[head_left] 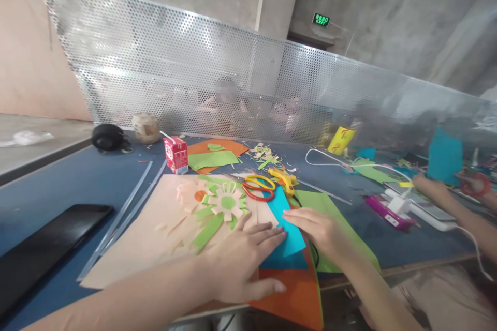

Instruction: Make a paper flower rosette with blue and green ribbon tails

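Observation:
My left hand [243, 258] lies flat with fingers spread on the beige paper sheet [143, 238], its fingertips on the edge of a blue paper piece [289, 238]. My right hand [320, 230] rests on the same blue piece from the right, fingers stretched out and pressing it down. Under the blue piece lie an orange sheet [295, 292] and a green sheet [330, 207]. A paper flower [225, 202] with green and pale petals is stuck on the beige sheet just above my left hand.
Red and yellow scissors [258, 187] and a yellow glue gun [285, 181] lie behind the blue piece. A red drink carton [176, 154], a black phone [46, 248], paper scraps and a perforated metal screen [233, 77] surround them. Another person's hands [462, 189] work at the right.

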### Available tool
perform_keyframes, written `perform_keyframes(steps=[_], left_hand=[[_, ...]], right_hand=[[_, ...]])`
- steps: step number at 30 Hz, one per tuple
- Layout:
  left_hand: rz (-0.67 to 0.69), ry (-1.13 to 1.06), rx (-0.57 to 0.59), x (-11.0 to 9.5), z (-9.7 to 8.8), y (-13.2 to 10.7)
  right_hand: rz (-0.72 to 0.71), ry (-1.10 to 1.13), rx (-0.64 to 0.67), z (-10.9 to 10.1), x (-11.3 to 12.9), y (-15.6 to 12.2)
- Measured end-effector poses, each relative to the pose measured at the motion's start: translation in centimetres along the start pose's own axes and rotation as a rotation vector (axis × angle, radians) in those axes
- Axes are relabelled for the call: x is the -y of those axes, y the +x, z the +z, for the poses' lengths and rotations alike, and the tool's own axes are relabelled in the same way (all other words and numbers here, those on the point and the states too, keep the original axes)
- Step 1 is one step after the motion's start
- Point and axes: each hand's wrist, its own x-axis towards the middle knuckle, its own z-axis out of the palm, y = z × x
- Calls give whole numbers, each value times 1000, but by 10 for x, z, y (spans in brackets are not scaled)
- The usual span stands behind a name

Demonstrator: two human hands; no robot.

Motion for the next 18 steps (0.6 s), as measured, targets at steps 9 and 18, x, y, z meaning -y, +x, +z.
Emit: perform_keyframes(steps=[9,18], left_hand=[[-67,-5,0,-1,-5,-4],[-74,-68,22,-2,-4,-6]], right_hand=[[150,254,-362,-22,-20,5],[298,174,-996,-60,-23,52]])
